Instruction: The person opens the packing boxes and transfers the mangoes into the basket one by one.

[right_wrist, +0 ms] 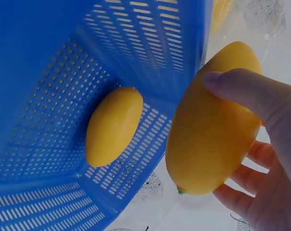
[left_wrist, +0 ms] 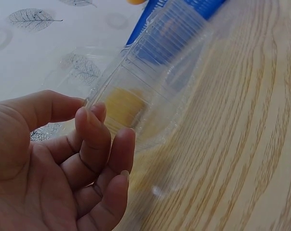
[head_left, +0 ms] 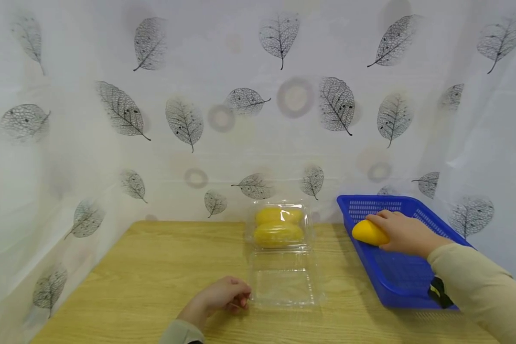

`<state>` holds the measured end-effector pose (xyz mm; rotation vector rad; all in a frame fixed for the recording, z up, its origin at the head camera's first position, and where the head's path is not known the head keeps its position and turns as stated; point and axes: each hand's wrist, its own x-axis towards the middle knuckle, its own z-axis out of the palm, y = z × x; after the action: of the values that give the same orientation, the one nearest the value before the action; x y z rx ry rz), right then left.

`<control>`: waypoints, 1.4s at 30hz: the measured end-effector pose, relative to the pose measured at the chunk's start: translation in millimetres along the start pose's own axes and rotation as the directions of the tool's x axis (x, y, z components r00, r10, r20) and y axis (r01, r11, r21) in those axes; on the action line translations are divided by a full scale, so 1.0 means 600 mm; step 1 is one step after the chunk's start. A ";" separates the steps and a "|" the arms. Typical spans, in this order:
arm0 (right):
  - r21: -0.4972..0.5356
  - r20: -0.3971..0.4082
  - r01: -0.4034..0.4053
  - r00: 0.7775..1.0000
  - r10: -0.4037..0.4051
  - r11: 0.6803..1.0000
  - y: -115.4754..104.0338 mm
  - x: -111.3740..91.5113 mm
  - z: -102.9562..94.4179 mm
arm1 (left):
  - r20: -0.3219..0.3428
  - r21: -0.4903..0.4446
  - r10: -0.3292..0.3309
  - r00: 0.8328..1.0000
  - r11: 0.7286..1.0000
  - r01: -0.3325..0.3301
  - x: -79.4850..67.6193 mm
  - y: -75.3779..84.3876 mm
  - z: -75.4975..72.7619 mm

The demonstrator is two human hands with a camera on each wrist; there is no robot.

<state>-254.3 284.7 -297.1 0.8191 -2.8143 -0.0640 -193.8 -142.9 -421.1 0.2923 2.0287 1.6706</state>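
Note:
My right hand (head_left: 402, 231) grips a yellow mango (right_wrist: 213, 125) at the left rim of the blue basket (head_left: 380, 282), thumb on one side and fingers round the other. A second mango (right_wrist: 114, 126) lies inside the basket in the right wrist view; from the head view I cannot make it out. On the table stands an opened clear plastic clamshell container (head_left: 284, 286), two mangoes (head_left: 278, 234) side by side in its far half. At the near half's left edge, my left hand (head_left: 225, 294) pinches the rim between thumb and index finger, the other fingers curled loosely.
The wooden table (head_left: 163, 267) ends at a white curtain (head_left: 241, 143) printed with grey leaves, which hangs behind and at both sides. The basket's raised walls stand at the table's right, with a stretch of tabletop between it and the container.

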 end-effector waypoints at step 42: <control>0.000 0.426 -0.130 0.897 0.118 0.991 0.102 0.070 0.125 | -0.012 -0.012 -0.008 1.000 1.000 0.008 -0.006 -0.001 -0.004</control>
<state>-336.8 312.8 -356.1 0.6976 -3.2795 -0.2080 -191.9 -146.5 -420.8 0.2699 2.0258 1.6824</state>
